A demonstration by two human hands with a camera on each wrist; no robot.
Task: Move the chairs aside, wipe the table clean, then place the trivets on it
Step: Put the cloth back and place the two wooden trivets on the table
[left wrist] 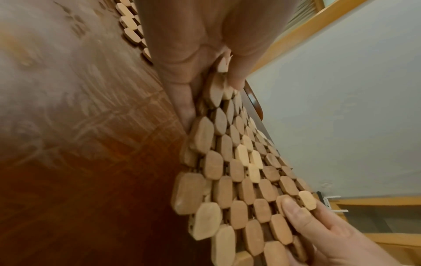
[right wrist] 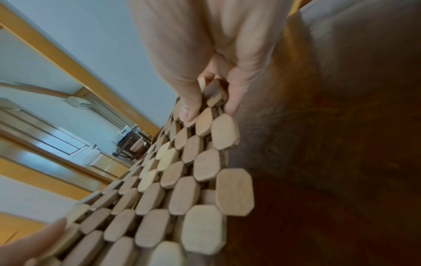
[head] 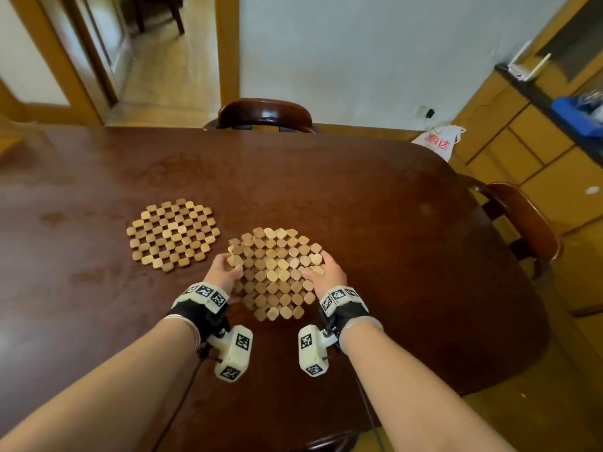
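A round trivet of small wooden tiles [head: 275, 272] is held over the dark wooden table [head: 375, 197], its tiles packed tight. My left hand [head: 225, 267] pinches its left edge, thumb on top and fingers underneath. My right hand [head: 326, 270] grips the right edge the same way. The left wrist view shows the held trivet [left wrist: 241, 171] between my left hand [left wrist: 205, 77] and right fingers [left wrist: 303, 214]. In the right wrist view my right hand [right wrist: 212, 97] pinches the trivet [right wrist: 182, 183]. A second trivet [head: 173, 233], spread open in a checker pattern, lies flat on the table to the left.
One dark wooden chair [head: 264, 114] stands at the table's far edge and another chair [head: 518, 220] at its right side. A white plastic bag [head: 439, 141] lies on the floor by yellow cabinets [head: 535, 151]. A doorway opens at the far left.
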